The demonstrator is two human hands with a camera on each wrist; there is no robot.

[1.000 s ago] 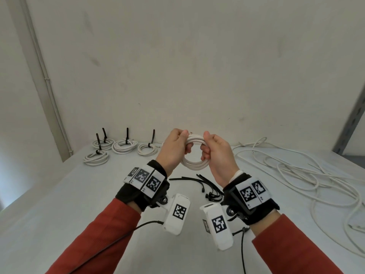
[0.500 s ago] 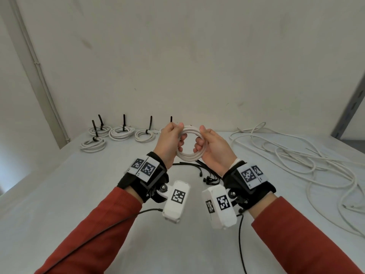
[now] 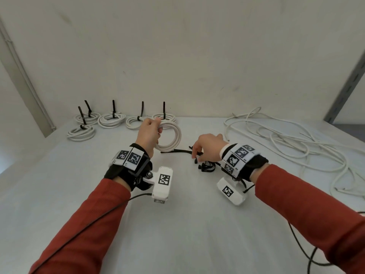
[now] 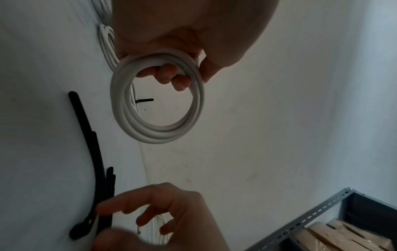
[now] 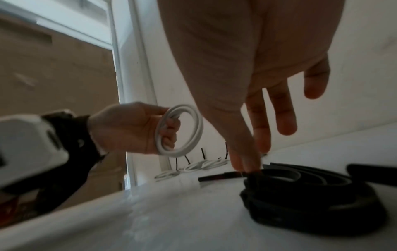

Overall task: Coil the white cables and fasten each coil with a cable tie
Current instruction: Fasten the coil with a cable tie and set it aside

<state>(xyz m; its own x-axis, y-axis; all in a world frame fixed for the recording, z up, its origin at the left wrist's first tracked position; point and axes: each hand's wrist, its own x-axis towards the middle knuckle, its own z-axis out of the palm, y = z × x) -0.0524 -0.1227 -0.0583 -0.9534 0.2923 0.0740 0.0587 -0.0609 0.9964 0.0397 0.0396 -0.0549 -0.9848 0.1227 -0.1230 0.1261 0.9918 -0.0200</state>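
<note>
My left hand [image 3: 155, 131] grips a small white cable coil [image 3: 177, 138] by its near side and holds it upright above the table; no tie shows on it. The left wrist view shows fingers curled through the coil [image 4: 159, 137]. My right hand [image 3: 197, 154] is down at a pile of loose black cable ties [image 3: 205, 168] on the table. In the right wrist view its thumb and forefinger pinch one cable tie [image 5: 227, 175] at the pile's edge, with the other fingers straight.
Several tied white coils [image 3: 111, 120] with black tie tails sticking up lie along the back left by the wall. A tangle of loose white cable [image 3: 286, 139] covers the right side of the white table [image 3: 177, 224]. A grey shelf upright [image 3: 347, 84] stands far right.
Both hands held the coil before. My right hand has let go and dropped right onto the cable ties. The left hand now holds the coil alone, lower and nearer the table.
</note>
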